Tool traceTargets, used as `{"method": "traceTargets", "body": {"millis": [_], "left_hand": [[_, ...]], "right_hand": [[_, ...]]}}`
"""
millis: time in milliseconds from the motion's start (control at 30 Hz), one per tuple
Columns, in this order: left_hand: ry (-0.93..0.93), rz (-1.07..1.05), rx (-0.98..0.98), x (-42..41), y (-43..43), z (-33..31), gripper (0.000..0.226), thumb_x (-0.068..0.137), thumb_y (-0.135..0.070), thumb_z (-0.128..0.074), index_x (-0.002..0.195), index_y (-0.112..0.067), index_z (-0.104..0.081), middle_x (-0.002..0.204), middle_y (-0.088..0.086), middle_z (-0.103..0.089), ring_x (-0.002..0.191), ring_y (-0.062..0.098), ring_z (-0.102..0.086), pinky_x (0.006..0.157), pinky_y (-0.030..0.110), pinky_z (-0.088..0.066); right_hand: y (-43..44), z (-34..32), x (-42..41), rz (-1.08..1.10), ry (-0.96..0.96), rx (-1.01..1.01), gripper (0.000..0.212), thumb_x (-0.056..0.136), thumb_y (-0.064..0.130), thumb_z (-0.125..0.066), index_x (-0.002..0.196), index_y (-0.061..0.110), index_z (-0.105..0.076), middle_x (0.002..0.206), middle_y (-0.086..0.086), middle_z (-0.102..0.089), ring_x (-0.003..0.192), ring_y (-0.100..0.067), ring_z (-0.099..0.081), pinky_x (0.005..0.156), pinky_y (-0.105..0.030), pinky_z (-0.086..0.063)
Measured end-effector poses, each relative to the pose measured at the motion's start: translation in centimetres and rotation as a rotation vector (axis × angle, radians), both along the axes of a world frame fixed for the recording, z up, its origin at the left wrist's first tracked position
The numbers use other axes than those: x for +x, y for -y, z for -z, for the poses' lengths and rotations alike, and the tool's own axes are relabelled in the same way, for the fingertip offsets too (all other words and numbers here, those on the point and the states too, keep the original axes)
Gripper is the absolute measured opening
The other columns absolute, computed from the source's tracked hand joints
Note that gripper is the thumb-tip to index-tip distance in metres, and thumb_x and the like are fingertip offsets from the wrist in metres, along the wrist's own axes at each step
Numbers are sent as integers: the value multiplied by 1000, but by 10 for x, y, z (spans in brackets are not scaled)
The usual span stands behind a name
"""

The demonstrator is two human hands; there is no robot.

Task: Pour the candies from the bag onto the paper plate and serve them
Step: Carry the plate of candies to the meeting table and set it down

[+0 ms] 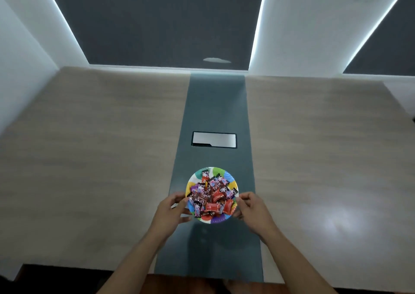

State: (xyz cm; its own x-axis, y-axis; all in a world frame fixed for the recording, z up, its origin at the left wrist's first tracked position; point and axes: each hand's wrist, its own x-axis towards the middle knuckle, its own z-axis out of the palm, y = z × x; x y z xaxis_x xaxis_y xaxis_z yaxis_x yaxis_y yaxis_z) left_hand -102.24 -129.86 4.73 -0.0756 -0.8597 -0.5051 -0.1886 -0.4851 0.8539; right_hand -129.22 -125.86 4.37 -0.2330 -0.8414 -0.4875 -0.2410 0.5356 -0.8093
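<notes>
Head view: the paper plate (pixel 232 181), heaped with candies (pixel 211 194), sits toward the table's (pixel 101 147) near edge, mid-width. The left hand (pixel 171 210) and right hand (pixel 252 208) grip opposite rims. The flimsy plate could buckle, spilling candies.

- A big wooden table (pixel 101 136) has a dark strip (pixel 215 105) down its middle.
- The wall (pixel 157 19) is grey and white, with bright light lines (pixel 258 24).

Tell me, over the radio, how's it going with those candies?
Left hand and right hand at the paper plate edges; grip unclear. Candies heaped on plate, on table's dark centre strip. Bag unseen. Path ahead clear.
</notes>
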Motion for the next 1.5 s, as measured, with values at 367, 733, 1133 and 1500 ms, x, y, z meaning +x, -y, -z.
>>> {"method": "traceTargets", "body": {"millis": [367, 733, 1133, 1500], "left_hand": [[65, -6, 79, -37, 129, 38, 18, 109, -21, -61, 119, -12, -72, 120, 11, -75, 90, 22, -82, 71, 28, -68], [129, 63, 129, -59, 263, 88, 20, 109, -20, -61, 125, -11, -68, 127, 11, -72, 94, 29, -81, 86, 41, -69], [232, 60, 171, -97, 363, 154, 20, 109, -14, -58, 126, -7, -66, 119, 17, -75, 105, 39, -79, 91, 49, -68], [310, 45, 142, -105, 377, 199, 12, 108, -18, -61, 117, -13, -69, 110, 10, -77, 92, 29, -82, 86, 48, -70]], "right_hand": [[128, 38, -32, -26, -44, 59, 13, 113, 27, -57, 103, 19, -61, 83, -1, -78, 54, 0, -71, 65, -29, -57], [245, 82, -46, 25, -103, 105, 18, 112, 25, -58, 94, 26, -57, 83, 2, -77, 65, -12, -74, 68, -34, -57], [346, 158, -71, 64, -103, 188, 12, 111, 23, -58, 103, 16, -62, 88, -7, -79, 65, -16, -74, 82, -46, -65], [364, 194, -76, 110, -128, 196, 11, 110, 22, -59, 108, 12, -65, 83, -7, -78, 63, -13, -72, 65, -29, -56]]}}
